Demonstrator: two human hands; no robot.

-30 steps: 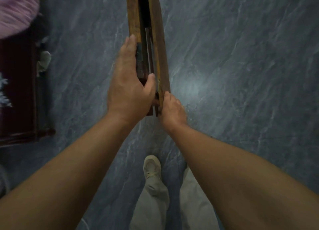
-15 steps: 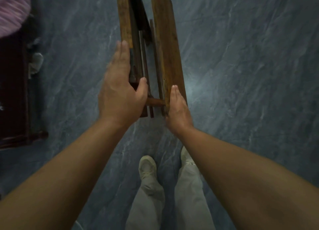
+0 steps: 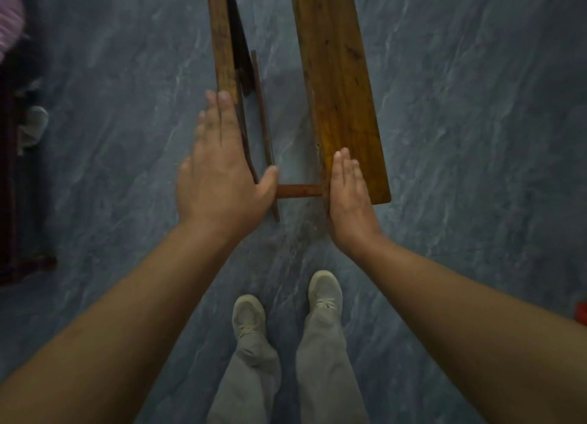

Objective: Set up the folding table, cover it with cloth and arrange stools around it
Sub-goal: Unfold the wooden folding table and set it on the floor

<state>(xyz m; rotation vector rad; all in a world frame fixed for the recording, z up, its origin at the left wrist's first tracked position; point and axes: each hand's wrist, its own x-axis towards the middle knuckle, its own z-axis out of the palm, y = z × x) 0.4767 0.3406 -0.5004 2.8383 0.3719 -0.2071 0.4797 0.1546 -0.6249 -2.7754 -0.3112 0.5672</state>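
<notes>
Spreading the folding table [image 3: 340, 112] open is the step in hand, judging from how it stands on the grey floor [image 3: 476, 137] straight ahead of the person's shoes [image 3: 249, 315]. In the head view its two wooden boards stand on edge and well apart. The left board [image 3: 220, 42] is nearly upright, and the right board [image 3: 330, 35] is tilted outward so that its broad face shows. A thin slat [image 3: 262, 105] runs along just inside the left board. A short crossbar [image 3: 298, 190] bridges the gap at the near end.

The hands are apart, one on each side. The left hand [image 3: 222, 182] lies with straight fingers along the near end of the left board, its thumb spread across the slat to the crossbar's end. The right hand [image 3: 349, 198] presses flat, fingers straight, against the near corner of the right board. Its thumb is hidden.

No cloth covers the table and no stools show, so the task looks to be at its start. The next move likely calls for drawing the boards further apart until the top can drop level, with both hands guiding evenly so the frame does not twist or pinch the left thumb.

Dark furniture [image 3: 12, 201] stands at the left edge.
</notes>
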